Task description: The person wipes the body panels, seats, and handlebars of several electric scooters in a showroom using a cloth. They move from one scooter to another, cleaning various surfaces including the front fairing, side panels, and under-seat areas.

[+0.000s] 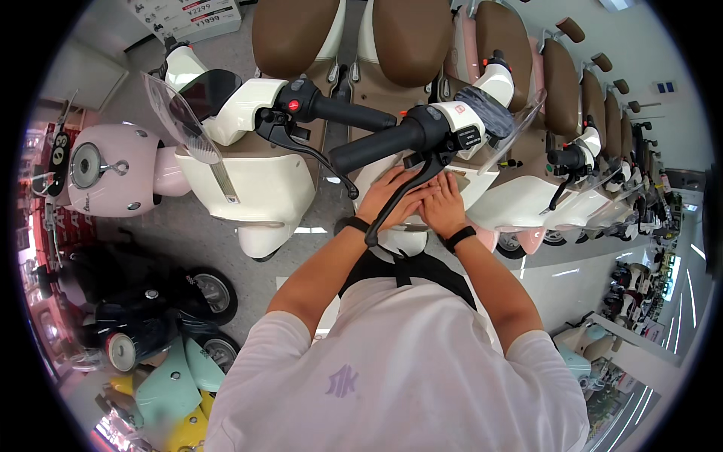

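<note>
Both my hands are on the white front panel of an electric scooter, below its handlebar. My left hand reaches in from the left, its fingers stretched towards the other hand; a black brake lever crosses in front of it. Against its fingertips lies my right hand, fingers pointing up the panel. Whatever is under the fingers is hidden. Just above are the black rubber handlebar grip, a switch housing and a clear windshield. A black band circles each wrist.
Beside me on the left stands another white scooter, its brake lever jutting towards my hands. A pink scooter and a dark one stand farther left. Several brown-seated scooters line the right. A price board is at the back.
</note>
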### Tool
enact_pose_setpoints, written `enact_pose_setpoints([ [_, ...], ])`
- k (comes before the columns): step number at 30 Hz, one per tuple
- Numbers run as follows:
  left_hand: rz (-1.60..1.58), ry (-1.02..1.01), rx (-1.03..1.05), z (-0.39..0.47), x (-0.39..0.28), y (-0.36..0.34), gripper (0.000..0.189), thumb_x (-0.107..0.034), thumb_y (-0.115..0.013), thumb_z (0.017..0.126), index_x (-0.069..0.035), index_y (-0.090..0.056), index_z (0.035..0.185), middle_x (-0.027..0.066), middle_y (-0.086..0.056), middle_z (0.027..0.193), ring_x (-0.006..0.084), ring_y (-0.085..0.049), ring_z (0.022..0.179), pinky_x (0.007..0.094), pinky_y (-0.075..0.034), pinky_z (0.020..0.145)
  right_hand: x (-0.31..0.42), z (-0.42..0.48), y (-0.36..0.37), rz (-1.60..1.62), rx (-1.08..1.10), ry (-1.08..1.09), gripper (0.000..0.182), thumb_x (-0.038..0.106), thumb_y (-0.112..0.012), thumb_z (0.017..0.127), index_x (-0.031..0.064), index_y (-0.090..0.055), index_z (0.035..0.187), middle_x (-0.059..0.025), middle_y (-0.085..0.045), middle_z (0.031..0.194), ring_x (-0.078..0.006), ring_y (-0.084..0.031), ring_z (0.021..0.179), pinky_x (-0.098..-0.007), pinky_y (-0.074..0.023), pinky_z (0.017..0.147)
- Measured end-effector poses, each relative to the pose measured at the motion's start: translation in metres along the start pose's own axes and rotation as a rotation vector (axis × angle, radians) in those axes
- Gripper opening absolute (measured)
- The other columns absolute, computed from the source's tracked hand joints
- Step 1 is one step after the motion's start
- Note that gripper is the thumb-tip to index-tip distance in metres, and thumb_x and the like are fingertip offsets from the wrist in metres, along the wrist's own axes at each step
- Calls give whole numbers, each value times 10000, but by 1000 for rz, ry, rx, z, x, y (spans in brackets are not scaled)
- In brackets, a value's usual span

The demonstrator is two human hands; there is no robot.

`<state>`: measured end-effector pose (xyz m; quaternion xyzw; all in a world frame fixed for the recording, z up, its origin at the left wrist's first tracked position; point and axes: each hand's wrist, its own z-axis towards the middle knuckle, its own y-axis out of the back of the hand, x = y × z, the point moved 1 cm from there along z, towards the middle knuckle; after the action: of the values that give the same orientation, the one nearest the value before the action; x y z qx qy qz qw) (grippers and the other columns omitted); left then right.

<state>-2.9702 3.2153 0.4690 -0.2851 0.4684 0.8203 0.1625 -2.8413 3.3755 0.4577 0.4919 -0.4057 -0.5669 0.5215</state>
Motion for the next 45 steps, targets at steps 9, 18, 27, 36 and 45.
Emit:
enact_pose_setpoints([
  [9, 128, 265, -262, -29, 29, -47, 504, -245, -619, 913, -175, -578, 1410, 258, -393, 1535, 517, -389, 1399, 630, -314, 1166, 7, 69, 10, 76, 62, 230, 608, 310, -616, 879, 34, -577, 1420, -186, -540, 1496, -333, -511, 1391, -544, -424, 1099],
  [18, -159, 698, -382, -119, 49, -98, 538, -158, -501, 957, -51, -437, 1480, 289, -532, 1377, 502, -536, 1211, 552, -466, 1007, 81, 66, -65, -82, 254, 494, 525, 314, -582, 897, -54, -636, 1268, -172, -642, 1311, -340, -485, 1396, -530, -283, 1193],
  [27, -241, 1017, 60, -185, 30, -108, 745, -176, -542, 979, -102, -203, 1638, 270, -525, 1436, 454, -541, 1276, 513, -483, 1015, 124, 23, -102, -446, 412, 735, 625, 283, -492, 960, -86, -492, 1465, -280, -418, 1571, -434, -289, 1510, -488, -191, 1258],
  [36, 64, 921, -162, -128, -51, -153, 811, -201, -577, 921, 83, -215, 1589, 337, -241, 1629, 489, -212, 1532, 558, -182, 1252, 56, -29, -73, 46, 144, 587, 641, 244, -508, 942, 25, -445, 1541, -90, -351, 1663, -229, -265, 1564, -380, -178, 1289],
  [45, 280, 765, 49, -68, -113, -226, 955, -256, -683, 827, 54, -211, 1597, 368, -240, 1579, 559, -157, 1512, 666, -98, 1232, -35, -132, -70, 262, 125, 309, 666, 247, -567, 893, 70, -479, 1529, -55, -367, 1655, -206, -301, 1544, -384, -224, 1268],
])
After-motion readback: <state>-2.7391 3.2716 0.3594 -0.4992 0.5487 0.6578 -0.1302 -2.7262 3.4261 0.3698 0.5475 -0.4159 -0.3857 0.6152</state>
